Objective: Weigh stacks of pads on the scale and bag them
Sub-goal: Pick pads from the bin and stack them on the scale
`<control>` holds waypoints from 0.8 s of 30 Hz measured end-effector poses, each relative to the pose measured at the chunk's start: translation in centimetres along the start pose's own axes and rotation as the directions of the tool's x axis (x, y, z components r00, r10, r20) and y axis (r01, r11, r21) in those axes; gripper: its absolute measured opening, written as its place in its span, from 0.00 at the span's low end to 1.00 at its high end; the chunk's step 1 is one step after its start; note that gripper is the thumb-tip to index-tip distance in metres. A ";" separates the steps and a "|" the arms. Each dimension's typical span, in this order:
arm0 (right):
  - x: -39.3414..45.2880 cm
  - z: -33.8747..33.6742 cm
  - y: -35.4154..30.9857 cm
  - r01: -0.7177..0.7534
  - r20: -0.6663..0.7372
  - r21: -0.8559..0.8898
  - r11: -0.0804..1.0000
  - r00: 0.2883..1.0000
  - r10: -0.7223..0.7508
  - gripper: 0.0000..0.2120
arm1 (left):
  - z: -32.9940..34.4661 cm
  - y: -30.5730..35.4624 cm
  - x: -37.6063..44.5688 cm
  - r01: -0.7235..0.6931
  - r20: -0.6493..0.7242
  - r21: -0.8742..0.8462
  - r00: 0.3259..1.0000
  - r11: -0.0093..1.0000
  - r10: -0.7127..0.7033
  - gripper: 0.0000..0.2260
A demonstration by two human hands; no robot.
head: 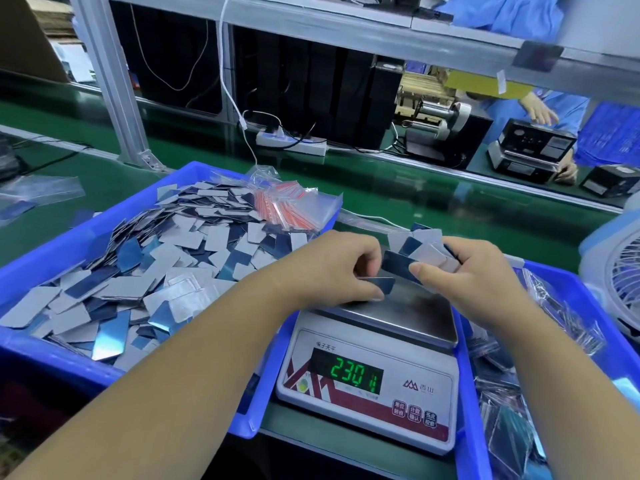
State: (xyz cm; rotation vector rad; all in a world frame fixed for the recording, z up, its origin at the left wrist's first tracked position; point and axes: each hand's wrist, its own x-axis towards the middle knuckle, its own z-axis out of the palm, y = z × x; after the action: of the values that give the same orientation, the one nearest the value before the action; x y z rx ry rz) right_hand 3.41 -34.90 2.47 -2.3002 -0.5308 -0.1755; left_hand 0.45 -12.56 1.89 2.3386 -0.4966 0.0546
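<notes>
Hands met above the scale (374, 368), whose steel pan sat bare beneath them while its green display glowed. My right hand (474, 271) held a fanned stack of pads (420, 252) in a curled grip, and my left hand (339, 268) pinched a single pad (381, 284) just over the pan. Loose pads filled the blue bin (41, 258) on the bench at my left.

Two bare forearms reach into view from the bottom edge, with no sleeves, gloves, watch or wristbands covering them. The left hand (341, 268) and right hand (476, 268) are equally uncovered, their fingers free of rings or tape. The fingernails are short and unpainted. No clothing of the wearer shows anywhere.
</notes>
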 end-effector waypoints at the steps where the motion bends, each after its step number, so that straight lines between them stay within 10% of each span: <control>1: 0.0 0.0 0.0 -0.002 0.018 0.002 1.000 1.000 0.002 0.11 | 0.0 0.0 0.1 -0.004 -0.033 -0.015 0.999 1.000 0.003 0.12; 11: -0.4 0.2 -0.4 0.031 0.228 0.005 0.999 0.973 -0.032 0.06 | 0.3 -0.9 0.4 0.128 -0.105 -0.034 0.986 0.991 -0.131 0.21; 24: 0.1 2.7 -0.9 0.181 0.158 -0.150 0.972 0.975 -0.157 0.16 | 0.7 -0.4 0.6 0.030 -0.017 0.026 0.999 0.999 -0.029 0.07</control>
State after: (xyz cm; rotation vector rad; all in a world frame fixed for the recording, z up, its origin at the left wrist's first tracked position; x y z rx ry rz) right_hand 3.02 -32.41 1.14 -2.4393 -0.8155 -0.1393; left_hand 1.11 -12.95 1.23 2.3689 -0.4557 0.0674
